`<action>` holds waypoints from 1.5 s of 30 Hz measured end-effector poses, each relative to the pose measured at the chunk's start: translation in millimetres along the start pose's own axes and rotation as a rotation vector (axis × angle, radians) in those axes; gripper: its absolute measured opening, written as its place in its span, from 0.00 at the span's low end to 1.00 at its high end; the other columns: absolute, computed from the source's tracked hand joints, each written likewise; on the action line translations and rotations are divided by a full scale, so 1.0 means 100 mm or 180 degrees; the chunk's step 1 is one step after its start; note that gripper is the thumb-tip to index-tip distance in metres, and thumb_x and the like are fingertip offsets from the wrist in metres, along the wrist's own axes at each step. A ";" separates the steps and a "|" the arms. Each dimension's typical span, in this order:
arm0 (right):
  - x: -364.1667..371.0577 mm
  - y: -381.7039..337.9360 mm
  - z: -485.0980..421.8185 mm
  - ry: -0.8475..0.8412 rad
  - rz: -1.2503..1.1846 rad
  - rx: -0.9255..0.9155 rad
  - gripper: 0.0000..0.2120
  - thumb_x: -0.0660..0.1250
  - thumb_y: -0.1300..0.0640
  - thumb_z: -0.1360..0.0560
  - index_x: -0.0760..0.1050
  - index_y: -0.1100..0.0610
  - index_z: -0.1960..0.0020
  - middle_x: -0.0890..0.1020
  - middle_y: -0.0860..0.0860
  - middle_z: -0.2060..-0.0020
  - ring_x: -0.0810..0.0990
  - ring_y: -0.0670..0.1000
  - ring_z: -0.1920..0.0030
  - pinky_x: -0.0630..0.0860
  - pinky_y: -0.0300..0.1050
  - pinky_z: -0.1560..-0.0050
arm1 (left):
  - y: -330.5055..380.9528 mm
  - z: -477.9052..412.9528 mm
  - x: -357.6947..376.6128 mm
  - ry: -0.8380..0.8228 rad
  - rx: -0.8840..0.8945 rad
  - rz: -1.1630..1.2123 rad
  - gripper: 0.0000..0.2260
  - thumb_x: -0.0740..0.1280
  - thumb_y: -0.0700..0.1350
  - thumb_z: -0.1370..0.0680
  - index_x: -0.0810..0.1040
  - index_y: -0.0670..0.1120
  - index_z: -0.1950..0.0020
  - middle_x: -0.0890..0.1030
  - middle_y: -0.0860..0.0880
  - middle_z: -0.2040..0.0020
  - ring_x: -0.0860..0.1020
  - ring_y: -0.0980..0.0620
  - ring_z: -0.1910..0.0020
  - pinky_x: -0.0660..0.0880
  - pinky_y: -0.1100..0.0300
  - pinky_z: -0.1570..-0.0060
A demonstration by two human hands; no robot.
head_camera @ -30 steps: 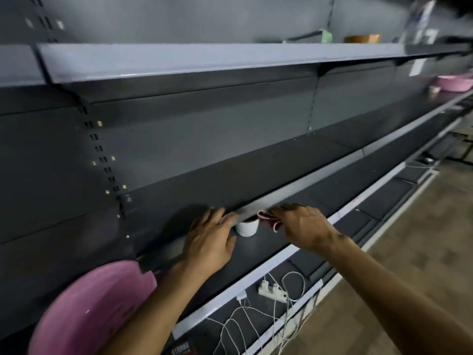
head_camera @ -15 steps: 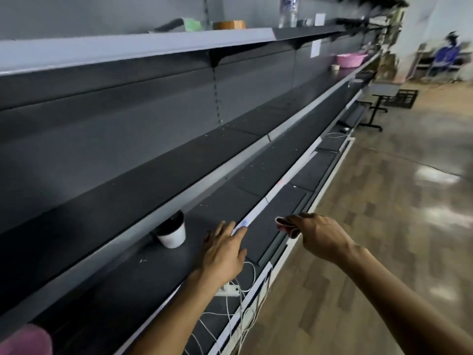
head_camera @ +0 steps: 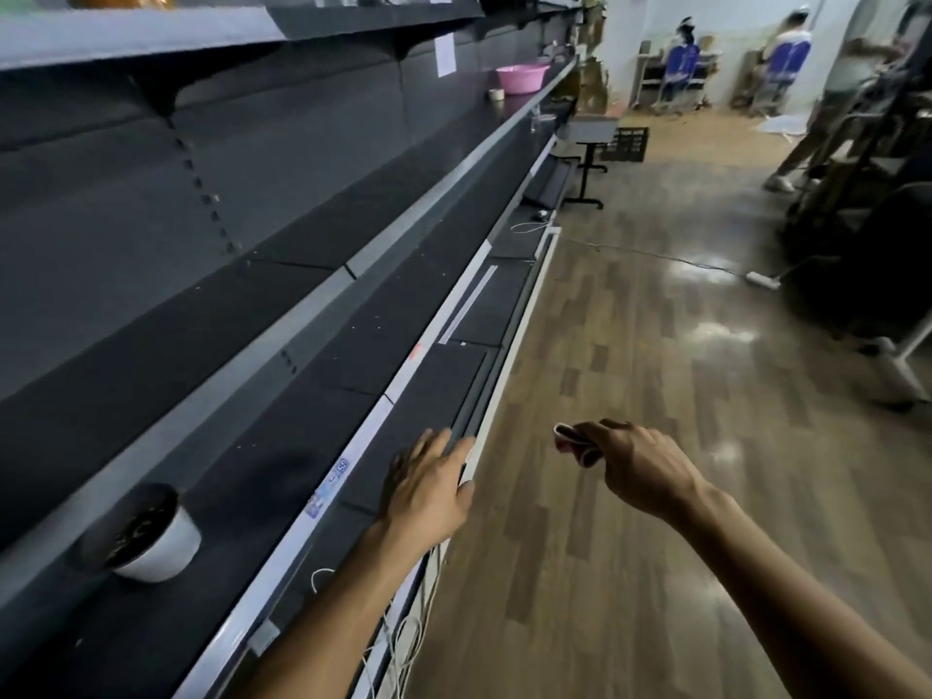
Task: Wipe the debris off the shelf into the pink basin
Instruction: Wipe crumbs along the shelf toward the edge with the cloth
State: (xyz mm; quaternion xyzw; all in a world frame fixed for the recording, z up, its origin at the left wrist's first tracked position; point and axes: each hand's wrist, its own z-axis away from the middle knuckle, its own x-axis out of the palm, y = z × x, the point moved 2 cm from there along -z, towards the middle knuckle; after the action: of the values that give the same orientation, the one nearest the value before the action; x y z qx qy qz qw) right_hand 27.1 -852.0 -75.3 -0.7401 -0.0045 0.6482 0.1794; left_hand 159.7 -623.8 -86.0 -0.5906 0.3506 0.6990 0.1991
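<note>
pink basin [head_camera: 522, 78], white cup [head_camera: 160, 544], seemingly red-white cloth [head_camera: 572, 439]

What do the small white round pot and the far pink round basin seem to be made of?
The small white round pot looks like glazed ceramic or smooth plastic: plain white wall, soft sheen. The pink round basin is probably plastic: even bright colour, thin rim, though distant.

Both bare forearms extended forward. The left grip [head_camera: 428, 489] lies palm down, fingers straight; the right grip [head_camera: 636, 464], knuckles up, fingers curled, pinches a small folded cloth [head_camera: 572, 441].
</note>
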 end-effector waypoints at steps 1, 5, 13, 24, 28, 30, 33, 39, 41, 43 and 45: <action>0.02 0.06 -0.01 0.0008 -0.0004 0.0062 0.29 0.58 0.68 0.32 0.74 0.42 0.38 0.81 0.38 0.50 0.82 0.42 0.50 0.78 0.41 0.62 | 0.04 -0.10 0.02 -0.0033 0.0047 0.0017 0.26 0.59 0.52 0.19 0.56 0.55 0.22 0.56 0.50 0.21 0.51 0.47 0.22 0.56 0.47 0.26; 0.07 0.31 -0.16 0.0001 0.0076 0.0229 0.29 0.58 0.68 0.33 0.75 0.43 0.39 0.82 0.39 0.50 0.82 0.45 0.50 0.73 0.38 0.64 | 0.05 -0.53 0.16 -0.0192 0.0171 0.0062 0.27 0.60 0.53 0.19 0.56 0.54 0.22 0.57 0.50 0.21 0.52 0.47 0.22 0.57 0.47 0.26; 0.23 0.66 -1.13 -0.0058 0.0160 0.0325 0.29 0.57 0.68 0.33 0.75 0.44 0.40 0.82 0.40 0.51 0.83 0.47 0.52 0.77 0.43 0.66 | -0.25 -1.66 0.21 -0.0271 0.0261 0.0145 0.27 0.60 0.53 0.19 0.56 0.54 0.21 0.57 0.50 0.21 0.53 0.48 0.22 0.58 0.46 0.27; 0.48 0.83 -2.50 -0.0047 0.0089 0.0188 0.20 0.58 0.67 0.26 0.75 0.48 0.40 0.82 0.45 0.50 0.83 0.48 0.52 0.80 0.48 0.60 | -0.53 -2.95 0.09 -0.0346 0.0512 0.0136 0.27 0.60 0.54 0.19 0.55 0.55 0.21 0.58 0.50 0.21 0.54 0.47 0.22 0.59 0.47 0.27; 0.54 1.08 -2.89 -0.0076 0.0001 0.0141 0.20 0.59 0.67 0.26 0.75 0.48 0.40 0.81 0.46 0.50 0.83 0.48 0.52 0.81 0.47 0.60 | -0.58 -3.39 0.14 -0.0388 0.0466 0.0110 0.27 0.60 0.54 0.19 0.55 0.54 0.21 0.58 0.49 0.21 0.54 0.47 0.22 0.60 0.47 0.27; 0.58 1.25 -3.06 -0.0124 -0.0040 0.0126 0.20 0.59 0.67 0.25 0.75 0.48 0.39 0.81 0.45 0.49 0.83 0.47 0.52 0.81 0.47 0.60 | -0.52 -3.62 0.20 -0.0446 0.0440 0.0114 0.27 0.60 0.54 0.19 0.55 0.54 0.21 0.58 0.49 0.21 0.54 0.47 0.22 0.60 0.46 0.28; 0.59 1.58 -3.34 -0.0180 -0.0100 0.0096 0.22 0.58 0.67 0.25 0.75 0.47 0.39 0.82 0.42 0.49 0.82 0.43 0.51 0.80 0.44 0.59 | -0.37 -4.03 0.26 -0.0458 0.0414 0.0110 0.27 0.61 0.53 0.19 0.56 0.54 0.22 0.58 0.49 0.21 0.54 0.47 0.22 0.59 0.48 0.27; 0.43 2.39 -4.01 -0.0237 -0.0229 0.0040 0.23 0.57 0.67 0.24 0.72 0.45 0.36 0.82 0.40 0.47 0.83 0.42 0.51 0.81 0.45 0.62 | 0.01 -4.95 0.27 -0.0453 0.0254 0.0116 0.27 0.60 0.53 0.19 0.55 0.54 0.21 0.58 0.50 0.21 0.54 0.48 0.22 0.58 0.48 0.28; 0.34 2.63 -4.22 -0.0234 -0.0172 0.0003 0.25 0.57 0.67 0.25 0.69 0.46 0.33 0.82 0.42 0.46 0.84 0.46 0.52 0.81 0.46 0.63 | 0.14 -5.25 0.25 -0.0422 0.0203 0.0150 0.27 0.60 0.53 0.19 0.56 0.54 0.21 0.58 0.50 0.21 0.54 0.48 0.22 0.58 0.48 0.28; 0.22 2.85 -4.41 -0.0183 -0.0165 -0.0025 0.26 0.57 0.68 0.26 0.69 0.46 0.33 0.82 0.43 0.45 0.84 0.48 0.51 0.81 0.48 0.63 | 0.25 -5.52 0.24 -0.0357 0.0183 0.0170 0.27 0.61 0.53 0.19 0.57 0.54 0.22 0.59 0.50 0.22 0.55 0.48 0.23 0.59 0.49 0.28; 0.13 3.03 -4.55 -0.0167 -0.0168 -0.0018 0.25 0.57 0.67 0.26 0.70 0.46 0.35 0.82 0.43 0.46 0.83 0.48 0.49 0.80 0.48 0.62 | 0.34 -5.75 0.26 -0.0369 0.0178 0.0186 0.27 0.62 0.53 0.20 0.58 0.53 0.22 0.61 0.49 0.23 0.58 0.49 0.24 0.61 0.49 0.29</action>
State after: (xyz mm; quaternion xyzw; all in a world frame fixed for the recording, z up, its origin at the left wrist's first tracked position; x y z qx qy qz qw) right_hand 398.3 -1251.0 -126.4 -0.7230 -0.0305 0.6623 0.1942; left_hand 524.6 -1067.5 -135.0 -0.5328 0.3750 0.7275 0.2150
